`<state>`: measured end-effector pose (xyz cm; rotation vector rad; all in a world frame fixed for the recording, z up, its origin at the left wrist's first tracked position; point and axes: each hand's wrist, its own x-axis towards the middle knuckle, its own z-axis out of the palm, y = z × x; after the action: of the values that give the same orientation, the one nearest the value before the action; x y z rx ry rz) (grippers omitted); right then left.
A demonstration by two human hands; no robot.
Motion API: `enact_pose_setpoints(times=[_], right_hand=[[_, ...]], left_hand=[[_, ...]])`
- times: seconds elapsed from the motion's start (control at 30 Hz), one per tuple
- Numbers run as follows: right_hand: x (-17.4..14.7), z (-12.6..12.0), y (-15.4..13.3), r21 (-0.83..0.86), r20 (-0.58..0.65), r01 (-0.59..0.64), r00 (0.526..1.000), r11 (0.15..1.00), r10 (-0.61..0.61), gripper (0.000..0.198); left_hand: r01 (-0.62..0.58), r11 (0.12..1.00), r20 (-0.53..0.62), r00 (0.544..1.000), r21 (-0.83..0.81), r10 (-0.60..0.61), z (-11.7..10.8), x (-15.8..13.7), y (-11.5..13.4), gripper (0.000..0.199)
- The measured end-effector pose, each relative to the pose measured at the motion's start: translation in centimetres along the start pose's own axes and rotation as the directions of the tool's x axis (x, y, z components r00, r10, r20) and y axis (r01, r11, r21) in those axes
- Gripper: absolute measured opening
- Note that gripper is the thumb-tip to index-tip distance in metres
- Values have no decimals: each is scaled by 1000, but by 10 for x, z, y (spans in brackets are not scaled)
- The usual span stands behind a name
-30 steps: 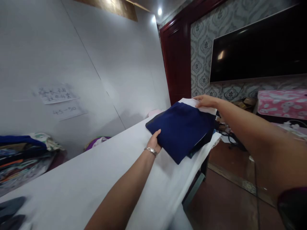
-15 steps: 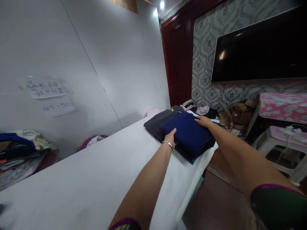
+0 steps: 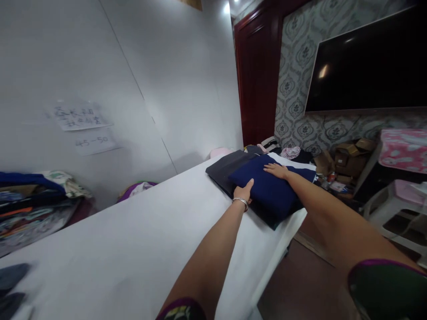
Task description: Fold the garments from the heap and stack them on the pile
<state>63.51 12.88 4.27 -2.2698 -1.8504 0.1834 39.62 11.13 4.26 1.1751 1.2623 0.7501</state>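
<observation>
A folded navy garment (image 3: 267, 186) lies on a stack of dark folded clothes at the far right end of the white table. My left hand (image 3: 243, 193), with a silver bangle at the wrist, grips the near left edge of the stack. Its thumb rests on the navy cloth while the other fingers are hidden at the edge. Flat on top of the same garment, my right hand (image 3: 276, 170) has its fingers spread. A dark grey folded garment (image 3: 230, 165) sticks out to the left of the navy one, and a white cloth (image 3: 296, 165) shows behind it.
The white table (image 3: 140, 240) runs along a pale wall panel bearing paper labels (image 3: 80, 118). Dark items (image 3: 13, 278) lie at the lower left. Clothes (image 3: 36, 200) are piled beyond the table. Cardboard boxes (image 3: 348, 155) and a plastic stool (image 3: 393, 200) stand at right.
My right hand has slid from the garment's far right edge inward onto its top and now lies flat. My left hand stays at the near edge. The view has shifted slightly left.
</observation>
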Motion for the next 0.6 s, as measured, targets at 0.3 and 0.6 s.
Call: enact_pose_setpoints(times=[0.3,0.6], right_hand=[[-32,-34,-23,139,-23,-9,1000,990,12,60],[-119,3,-86,-19,-111,171,979,985,-172,70]], left_hand=[[49,993,250,968,-103,-22,-61,-31,-52,35],[180,961,170,975,-212,-145,-148,-102,-125,29]])
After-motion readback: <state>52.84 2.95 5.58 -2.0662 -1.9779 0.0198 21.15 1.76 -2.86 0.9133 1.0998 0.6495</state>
